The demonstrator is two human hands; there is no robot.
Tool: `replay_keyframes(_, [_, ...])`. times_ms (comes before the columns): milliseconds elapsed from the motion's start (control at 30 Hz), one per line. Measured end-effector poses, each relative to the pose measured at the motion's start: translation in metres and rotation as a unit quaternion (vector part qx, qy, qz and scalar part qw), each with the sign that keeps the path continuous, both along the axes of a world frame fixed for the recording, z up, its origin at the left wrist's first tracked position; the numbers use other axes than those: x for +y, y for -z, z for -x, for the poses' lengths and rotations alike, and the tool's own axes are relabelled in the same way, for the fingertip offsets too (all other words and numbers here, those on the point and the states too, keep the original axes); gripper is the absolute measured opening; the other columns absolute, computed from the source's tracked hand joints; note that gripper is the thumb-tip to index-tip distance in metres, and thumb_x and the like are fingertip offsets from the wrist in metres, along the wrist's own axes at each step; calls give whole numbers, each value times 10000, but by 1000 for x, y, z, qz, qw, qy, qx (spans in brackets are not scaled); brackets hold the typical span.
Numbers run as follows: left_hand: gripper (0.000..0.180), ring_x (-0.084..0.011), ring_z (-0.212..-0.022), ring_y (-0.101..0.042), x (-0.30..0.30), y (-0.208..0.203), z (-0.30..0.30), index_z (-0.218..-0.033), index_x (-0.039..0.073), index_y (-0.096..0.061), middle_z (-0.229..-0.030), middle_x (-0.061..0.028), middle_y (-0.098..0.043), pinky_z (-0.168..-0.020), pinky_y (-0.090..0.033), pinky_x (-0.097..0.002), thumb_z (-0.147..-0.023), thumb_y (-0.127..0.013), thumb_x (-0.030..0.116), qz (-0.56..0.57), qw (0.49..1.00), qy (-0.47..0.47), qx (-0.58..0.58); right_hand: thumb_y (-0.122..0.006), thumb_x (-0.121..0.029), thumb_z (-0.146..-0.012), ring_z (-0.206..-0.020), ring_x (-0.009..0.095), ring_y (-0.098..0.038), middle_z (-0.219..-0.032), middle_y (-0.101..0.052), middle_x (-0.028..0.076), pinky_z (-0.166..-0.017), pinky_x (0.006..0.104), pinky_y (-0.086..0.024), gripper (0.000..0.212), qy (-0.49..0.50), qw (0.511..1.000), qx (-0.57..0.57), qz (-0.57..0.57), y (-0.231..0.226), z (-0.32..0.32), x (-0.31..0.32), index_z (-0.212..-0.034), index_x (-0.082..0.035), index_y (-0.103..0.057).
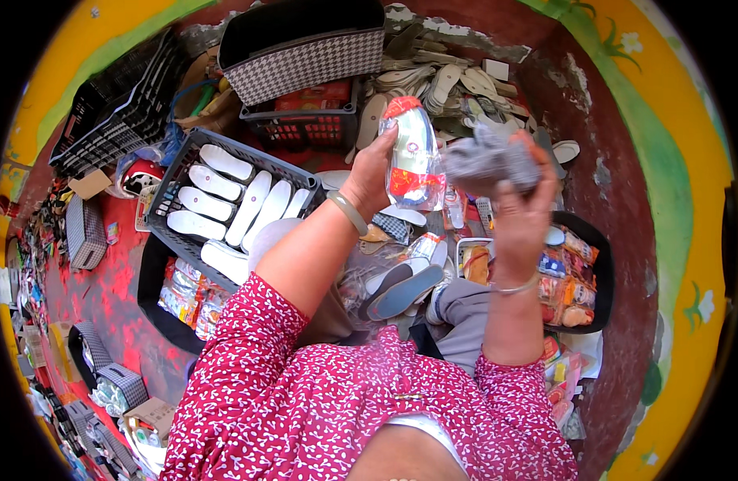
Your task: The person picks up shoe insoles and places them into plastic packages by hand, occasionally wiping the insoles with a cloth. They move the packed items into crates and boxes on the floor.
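Observation:
Up in front of me, my left hand (371, 170) grips the edge of an insole packet (414, 151), a transparent plastic bag with orange-red printed ends and a pale insole showing inside. My right hand (528, 212) is closed round a bunched grey cloth (487, 163), smeared by motion, just right of the packet. Whether cloth and packet touch, I cannot tell. Below them, by my legs, lie loose insoles (417, 290), some white and some grey-blue, among crumpled plastic.
A dark plastic crate (194, 260) of white insoles stands at left. Beyond are a checked bin (309, 68) on another crate and a heap of insoles (445, 84). Black tubs with packets sit at left (150, 280) and right (605, 280). A painted wall (665, 160) curves along the right.

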State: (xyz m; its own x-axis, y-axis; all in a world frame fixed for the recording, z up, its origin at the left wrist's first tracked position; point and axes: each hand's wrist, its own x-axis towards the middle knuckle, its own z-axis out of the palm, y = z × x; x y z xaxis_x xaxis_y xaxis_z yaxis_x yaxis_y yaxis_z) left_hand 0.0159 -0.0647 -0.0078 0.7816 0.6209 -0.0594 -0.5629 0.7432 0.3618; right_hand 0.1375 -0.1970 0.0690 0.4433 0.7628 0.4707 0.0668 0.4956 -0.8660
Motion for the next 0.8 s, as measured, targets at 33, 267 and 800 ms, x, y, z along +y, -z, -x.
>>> replay_keyframes(33, [498, -362, -1092, -522, -2, 3, -5, -1297, 0, -370, -1219, -211, -506, -963, -401, -459, -963, -263, 354, 3, 1000, 12, -19, -526, 13, -848, -1266, 270, -368, -1374, -360, 154, -1053, 388, -299, 467, 21, 977, -210, 17, 16, 0, 0, -1285, -69, -381])
replay_keyframes(267, [523, -335, -1054, -544, 0, 24, -10, -1324, 12, -343, -1240, -219, -490, -906, -446, -423, -963, -251, 379, -83, 993, 64, 46, -643, -23, -696, -1252, 326, -382, -1345, -411, 129, -1019, 425, -317, 478, 25, 842, -533, 71, 62, 30, 14, -1144, -164, -554])
replay_keyframes(800, [473, -232, -907, -627, -41, -6, -2, -1229, -39, -444, -1082, -167, -600, -791, -527, -350, -953, -388, 341, -123, 924, 320, 172, -535, 16, -774, -1028, 316, -565, -1147, -576, 139, -879, 369, -447, 356, 218, 881, -412, 81, 43, -49, 24, -1123, -52, -547])
